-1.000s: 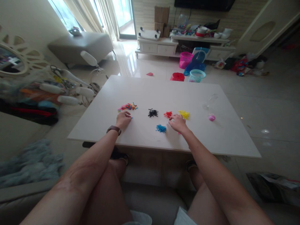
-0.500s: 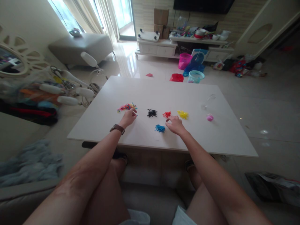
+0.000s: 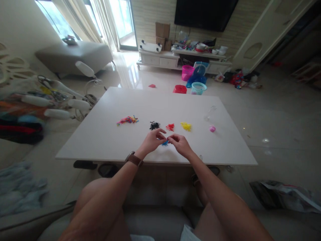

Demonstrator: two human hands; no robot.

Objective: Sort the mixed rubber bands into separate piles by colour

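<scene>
Over the pile of small blue strips [image 3: 165,143], my left hand [image 3: 154,139] and my right hand [image 3: 178,143] meet with their fingertips almost touching. Both are closed in a pinch. Whatever lies between the fingertips is too small to make out, and the fingers partly cover the blue pile. Just beyond are piles of similar thin pieces: black ones [image 3: 154,125], red ones [image 3: 170,127] and yellow ones [image 3: 186,126]. A mixed-colour heap [image 3: 127,120] lies farther left on the white table [image 3: 100,140].
A pink ball-like item [image 3: 212,129] and a clear object [image 3: 207,117] sit at the table's right. Past the far edge stand a red stool [image 3: 180,89] and a light-blue basket [image 3: 199,87]. White lamp heads [image 3: 57,114] crowd the left side.
My left hand has left the mixed heap and moved right to the blue pile. My right hand has come in beside it, away from the red pile. The view has shifted.
</scene>
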